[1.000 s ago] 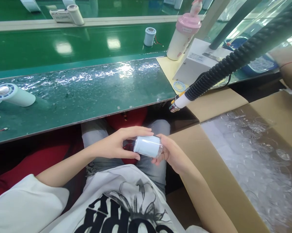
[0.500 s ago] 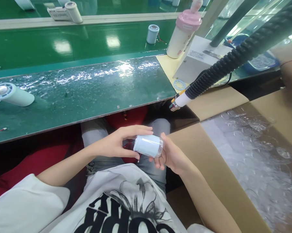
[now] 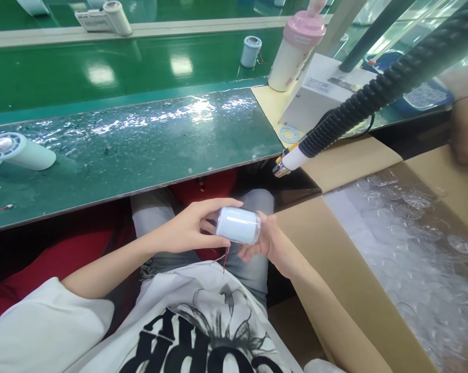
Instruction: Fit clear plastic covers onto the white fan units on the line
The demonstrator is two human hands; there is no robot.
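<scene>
Above my lap, a pale blue cylinder (image 3: 237, 226) lies on its side with a clear plastic cover around it. My left hand (image 3: 189, 228) grips its left end between thumb and fingers. Thin red wires (image 3: 225, 259) hang below that end. Cupped at the right end is my right hand (image 3: 270, 239), touching the cover; some of its fingers are hidden behind the cylinder and slightly blurred. Just beyond hangs the metal tip of a nozzle (image 3: 281, 168) on a black corrugated hose (image 3: 354, 106).
A cardboard box (image 3: 346, 280) on the right holds many clear plastic parts (image 3: 424, 259). Blue cylinders (image 3: 27, 151) lie at the bench's left. Another cylinder (image 3: 251, 52) stands on the green conveyor (image 3: 140, 67), near a pink-lidded bottle (image 3: 296, 49). A co-worker's blurred hand (image 3: 467, 124) is far right.
The clear cover now reaches farther left along the held cylinder, and red wires have come into view beneath it. The cylinder on the conveyor has shifted slightly right.
</scene>
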